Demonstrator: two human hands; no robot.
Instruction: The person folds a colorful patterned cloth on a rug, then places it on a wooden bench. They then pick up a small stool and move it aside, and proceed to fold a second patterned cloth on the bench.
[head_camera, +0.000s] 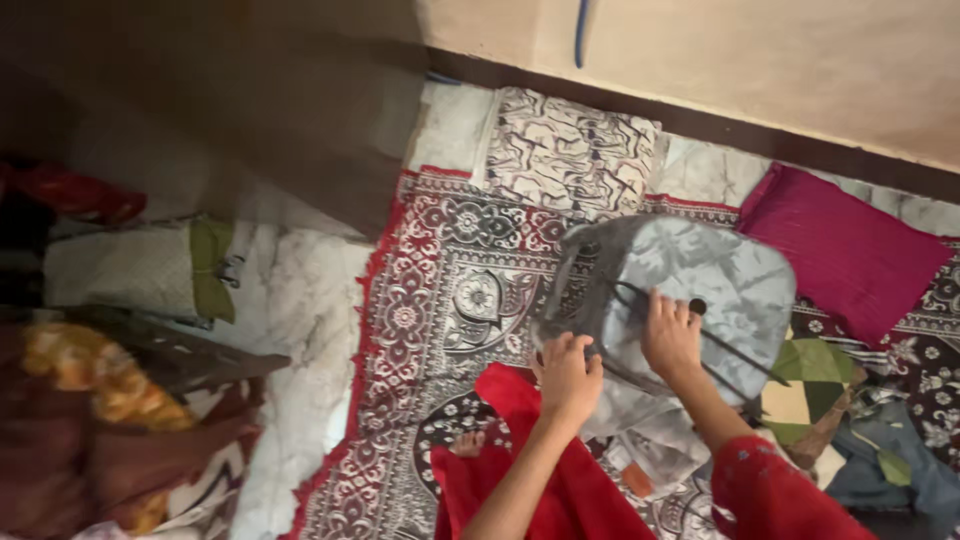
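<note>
Both forearms reach up from the bottom edge of the view, over a red garment (520, 470) that hangs below them, with a bare foot (466, 443) showing just beside its left edge. The left hand (566, 375) is bent at the wrist with the back of the hand up, and its fingers (578, 350) are curled closed around the near left edge of a grey tie-dye cloth bag (700, 275). The right hand (670, 335) comes out of a red sleeve (770, 495) and lies further up on the bag, palm down; its fingers (680, 312) are pressed onto the fabric and bent over a dark strap (640, 295), so they grip the bag's upper face. The bag is held between the two hands above the patterned red rug (450, 290), its bulk spreading beyond the fingertips toward the wall, with thin dark straps trailing to the right.

To the right of the bag lie a green and yellow patchwork cloth (815, 385) and blue-grey fabric (900, 480) near the rug's right edge. Further off, a magenta cloth (845, 245) lies on the rug's far right part, and a white pillow with dark squiggles (570, 150) sits at the rug's far edge on the marble floor (300, 300). Bundles of cloth (110, 390) lie on the floor at the left. A cream wall (750, 60) with a dark skirting closes the far side.
</note>
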